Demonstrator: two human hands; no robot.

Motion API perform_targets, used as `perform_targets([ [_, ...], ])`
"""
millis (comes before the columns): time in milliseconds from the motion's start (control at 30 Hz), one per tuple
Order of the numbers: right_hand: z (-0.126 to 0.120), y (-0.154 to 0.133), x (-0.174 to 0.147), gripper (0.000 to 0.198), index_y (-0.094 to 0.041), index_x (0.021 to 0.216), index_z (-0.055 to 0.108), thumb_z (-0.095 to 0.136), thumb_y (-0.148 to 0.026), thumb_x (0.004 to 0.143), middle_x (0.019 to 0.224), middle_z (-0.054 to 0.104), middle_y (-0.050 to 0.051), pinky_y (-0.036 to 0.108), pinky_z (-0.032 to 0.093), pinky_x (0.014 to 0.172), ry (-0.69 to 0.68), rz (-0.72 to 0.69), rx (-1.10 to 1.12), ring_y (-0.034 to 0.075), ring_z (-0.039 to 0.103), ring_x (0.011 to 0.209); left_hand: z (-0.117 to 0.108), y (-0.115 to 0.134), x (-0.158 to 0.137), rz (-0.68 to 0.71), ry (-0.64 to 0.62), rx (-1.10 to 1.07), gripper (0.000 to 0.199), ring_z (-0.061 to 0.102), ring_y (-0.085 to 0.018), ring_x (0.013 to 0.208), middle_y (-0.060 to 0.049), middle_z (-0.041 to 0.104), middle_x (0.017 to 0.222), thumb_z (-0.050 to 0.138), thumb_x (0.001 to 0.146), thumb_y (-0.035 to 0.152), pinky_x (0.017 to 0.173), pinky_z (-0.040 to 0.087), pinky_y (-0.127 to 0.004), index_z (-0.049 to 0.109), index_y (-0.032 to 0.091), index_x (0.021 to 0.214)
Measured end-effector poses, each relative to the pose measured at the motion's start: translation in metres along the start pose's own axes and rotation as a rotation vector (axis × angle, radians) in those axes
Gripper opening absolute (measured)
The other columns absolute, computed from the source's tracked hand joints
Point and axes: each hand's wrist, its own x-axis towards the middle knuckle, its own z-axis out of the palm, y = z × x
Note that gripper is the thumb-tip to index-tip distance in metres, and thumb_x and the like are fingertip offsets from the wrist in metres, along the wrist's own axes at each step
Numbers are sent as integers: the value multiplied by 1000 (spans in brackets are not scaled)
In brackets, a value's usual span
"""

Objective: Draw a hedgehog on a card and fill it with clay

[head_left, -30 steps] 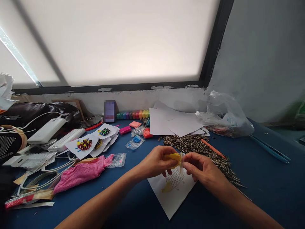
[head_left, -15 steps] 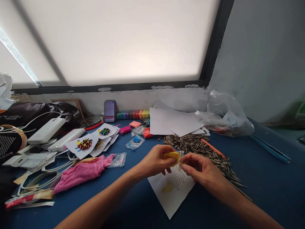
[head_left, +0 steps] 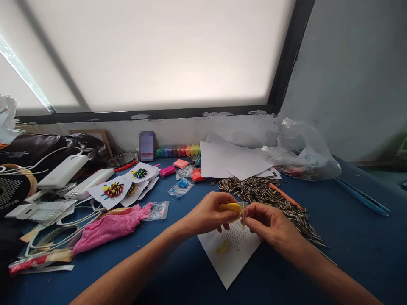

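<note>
My left hand [head_left: 205, 215] is closed around a lump of yellow modelling clay [head_left: 230, 207]. A thin clear plastic wrapper [head_left: 243, 215] stands out from the clay's right end. My right hand [head_left: 269, 222] pinches the wrapper's other side between thumb and fingers. Below both hands lies a white paper sheet [head_left: 226, 271], turned cornerwise. It bears a line drawing [head_left: 235, 238] with a scale-like pattern and small legs, partly hidden by my hands. Yellow clay [head_left: 223, 247] covers the drawing's lower left part.
Striped sunflower seeds [head_left: 254, 190] are heaped beyond my right hand, an orange stick [head_left: 286, 197] among them. White sheets [head_left: 232, 159] and a plastic bag [head_left: 305, 156] lie behind. Leftward are finished seed pictures [head_left: 113, 190], a pink cloth [head_left: 111, 226], clay packs [head_left: 167, 171] and white cables [head_left: 68, 231].
Both hands keep their hold on the clay and its wrapper, having shifted very slightly to the right. The view has tilted a touch; the sheet and the surroundings stay put.
</note>
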Motion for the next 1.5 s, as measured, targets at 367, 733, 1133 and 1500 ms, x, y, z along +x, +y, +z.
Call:
perform_targets([
  [367, 0, -5, -1, 24, -20, 81, 63, 67, -44, 78, 61, 52, -5, 22, 39, 51, 117, -19, 222, 9, 41, 54, 2, 8, -1, 369, 624, 447, 22, 53, -19, 106, -7, 59, 108, 66, 77, 15, 95, 42, -37, 60, 17, 98],
  [733, 1, -2, -2, 28, -20, 82, 70, 71, -47, 75, 62, 55, -2, 23, 40, 50, 81, -7, 248, 10, 46, 55, 15, 16, -5, 179, 204, 250, 13, 52, -9, 65, 2, 59, 71, 63, 81, 27, 60, 42, -21, 58, 16, 77],
  [1133, 9, -1, -3, 23, -20, 76, 67, 68, -43, 76, 61, 51, -4, 23, 35, 49, 134, -68, 108, 11, 43, 56, 31, 15, -11, 347, 318, 1029, 11, 55, -14, 64, -5, 60, 76, 46, 85, 16, 60, 44, -27, 54, 15, 78],
  [1500, 11, -5, -8, 22, -22, 81, 68, 63, -43, 81, 70, 61, 1, 28, 43, 60, 169, -125, -9, 17, 53, 66, 31, 23, -13, 234, 293, 1008, 14, 53, -14, 63, -4, 60, 77, 42, 87, 20, 55, 34, -26, 49, 17, 75],
])
